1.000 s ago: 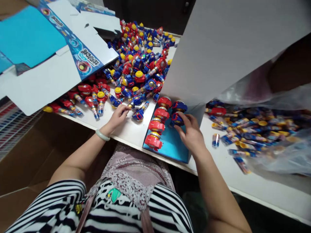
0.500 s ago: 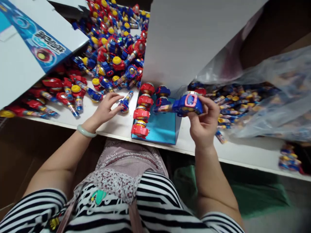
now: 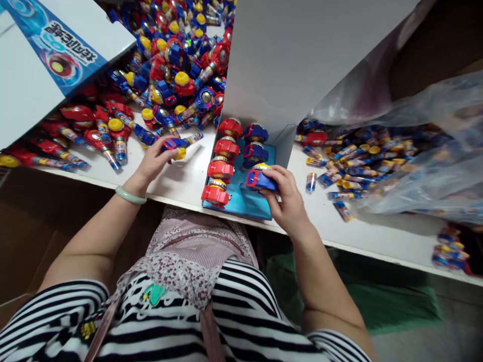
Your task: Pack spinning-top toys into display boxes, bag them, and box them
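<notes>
My left hand (image 3: pixel 151 160) is closed on a blue toy (image 3: pixel 174 144) with a yellow cap and a tube pointing right, lifted just over the white table. My right hand (image 3: pixel 290 202) grips another blue toy (image 3: pixel 260 180) with a red-rimmed end, low inside an open box with a light blue lining (image 3: pixel 245 205). Its tube is mostly hidden. Along the box's left side stands a row of several red toys (image 3: pixel 220 169). Beside them, at the back, sit two blue toys (image 3: pixel 255 152).
A big pile of red and blue toys (image 3: pixel 177 80) covers the table at the back left, next to a printed carton (image 3: pixel 68 50). A tall white box panel (image 3: pixel 271 60) rises behind. At right, small filled tubes (image 3: pixel 354 161) spill from a clear plastic bag (image 3: pixel 426 166).
My right hand has moved left and down, bringing its blue toy into the box. My left hand has taken hold of the blue toy that lay on the table.
</notes>
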Action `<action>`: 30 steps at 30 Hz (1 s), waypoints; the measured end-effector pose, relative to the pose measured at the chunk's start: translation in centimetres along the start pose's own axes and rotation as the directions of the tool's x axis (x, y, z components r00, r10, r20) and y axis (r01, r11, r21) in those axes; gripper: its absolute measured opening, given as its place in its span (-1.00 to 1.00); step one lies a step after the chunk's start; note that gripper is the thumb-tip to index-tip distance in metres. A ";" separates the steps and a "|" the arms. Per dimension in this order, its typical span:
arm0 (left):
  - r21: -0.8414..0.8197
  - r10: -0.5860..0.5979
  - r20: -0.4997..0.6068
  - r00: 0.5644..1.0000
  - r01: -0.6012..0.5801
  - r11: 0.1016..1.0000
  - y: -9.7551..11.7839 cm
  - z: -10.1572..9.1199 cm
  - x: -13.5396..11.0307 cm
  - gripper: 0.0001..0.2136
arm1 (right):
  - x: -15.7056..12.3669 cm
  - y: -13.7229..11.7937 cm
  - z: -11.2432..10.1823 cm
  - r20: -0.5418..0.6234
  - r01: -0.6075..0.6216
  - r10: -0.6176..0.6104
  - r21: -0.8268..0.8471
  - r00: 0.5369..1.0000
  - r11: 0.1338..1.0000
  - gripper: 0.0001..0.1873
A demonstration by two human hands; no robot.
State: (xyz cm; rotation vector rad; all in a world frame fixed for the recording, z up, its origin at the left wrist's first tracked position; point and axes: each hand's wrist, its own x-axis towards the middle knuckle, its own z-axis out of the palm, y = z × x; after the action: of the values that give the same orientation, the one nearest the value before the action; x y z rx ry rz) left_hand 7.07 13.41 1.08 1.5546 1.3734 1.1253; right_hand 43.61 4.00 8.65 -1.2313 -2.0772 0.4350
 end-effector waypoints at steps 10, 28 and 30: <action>-0.592 0.035 -0.169 0.985 -0.130 0.795 7.0 -1.3 -1.3 -0.61 | 0.0 2.3 2.6 -0.045 -0.025 0.031 0.120 0.999 0.992 -0.46; -0.735 -0.015 -0.025 1.000 -0.009 0.678 12.5 2.7 -2.0 -0.66 | 1.0 1.4 2.2 0.006 0.067 -0.067 -0.089 0.998 0.994 -0.33; -0.708 -0.065 0.085 0.994 0.107 0.698 14.1 4.4 -1.8 -0.64 | 2.2 -0.7 0.8 -0.085 0.146 -0.164 -0.186 0.983 0.972 -0.23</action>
State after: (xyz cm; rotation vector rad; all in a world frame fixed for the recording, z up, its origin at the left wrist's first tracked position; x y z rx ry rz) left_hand 15.69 9.82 12.65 0.9208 0.7899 1.3320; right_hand 41.86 5.59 9.29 -1.1558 -2.1438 0.1141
